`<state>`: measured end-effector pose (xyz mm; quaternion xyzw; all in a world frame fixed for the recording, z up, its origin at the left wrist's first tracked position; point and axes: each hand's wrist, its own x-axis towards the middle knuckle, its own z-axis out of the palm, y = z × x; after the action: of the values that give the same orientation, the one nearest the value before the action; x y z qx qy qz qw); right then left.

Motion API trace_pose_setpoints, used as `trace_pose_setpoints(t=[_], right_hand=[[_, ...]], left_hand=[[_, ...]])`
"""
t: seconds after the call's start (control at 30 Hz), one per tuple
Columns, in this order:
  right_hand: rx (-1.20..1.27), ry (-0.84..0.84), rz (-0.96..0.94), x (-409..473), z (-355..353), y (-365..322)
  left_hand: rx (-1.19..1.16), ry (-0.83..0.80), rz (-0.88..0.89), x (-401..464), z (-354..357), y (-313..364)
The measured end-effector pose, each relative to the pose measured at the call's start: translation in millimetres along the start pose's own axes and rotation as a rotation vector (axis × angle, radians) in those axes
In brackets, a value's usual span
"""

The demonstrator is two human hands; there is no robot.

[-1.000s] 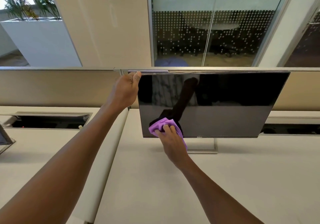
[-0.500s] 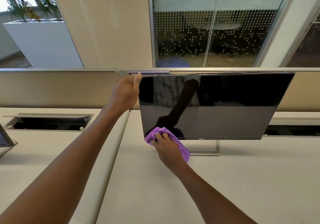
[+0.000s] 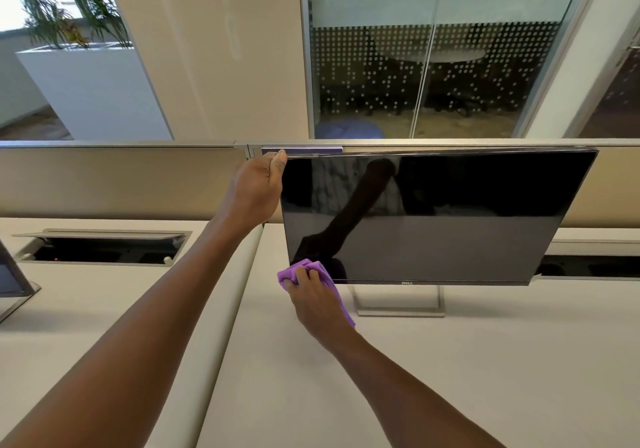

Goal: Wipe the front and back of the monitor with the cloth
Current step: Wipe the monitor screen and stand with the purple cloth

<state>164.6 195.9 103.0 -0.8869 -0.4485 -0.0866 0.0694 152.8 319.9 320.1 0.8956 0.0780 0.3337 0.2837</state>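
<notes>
The right hand (image 3: 317,304) is bunching the purple cloth (image 3: 304,271) under curled fingers and pressing it against the lower left corner of the monitor (image 3: 433,219), right at the bottom bezel. The left hand (image 3: 254,193) is wrapping the screen's upper left corner, thumb lying along the top edge, fingers hidden behind the panel. The monitor is standing on its open frame stand (image 3: 398,300) on the desk (image 3: 450,378), in front of the low partition (image 3: 121,181). The cloth is looking soft and light, folding readily to the fingers. The panel is looking thin, glossy and fragile, likely to tilt under pressure, so bracing it by the bezel edge, not the glass, seems the safest hold.
</notes>
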Motion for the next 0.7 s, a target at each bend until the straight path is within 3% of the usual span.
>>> trace_pose_setpoints(t=[0.23, 0.5, 0.6, 0.7], right_hand=[[0.085, 0.039, 0.04, -16.7, -1.2, 20.9], [0.225, 0.137, 0.333, -38.5, -0.1, 47.0], [0.259, 0.095, 0.298, -29.5, 0.4, 37.3], [0.371, 0.08, 0.141, -21.6, -11.3, 22.8]], left_hand=[[0.018, -0.001, 0.012, -1.0, -1.4, 3.2], [0.05, -0.006, 0.009, -1.4, -1.0, 4.3], [0.063, -0.007, 0.007, -1.1, -1.6, 4.3], [0.048, -0.012, 0.0, -0.6, -1.1, 4.8]])
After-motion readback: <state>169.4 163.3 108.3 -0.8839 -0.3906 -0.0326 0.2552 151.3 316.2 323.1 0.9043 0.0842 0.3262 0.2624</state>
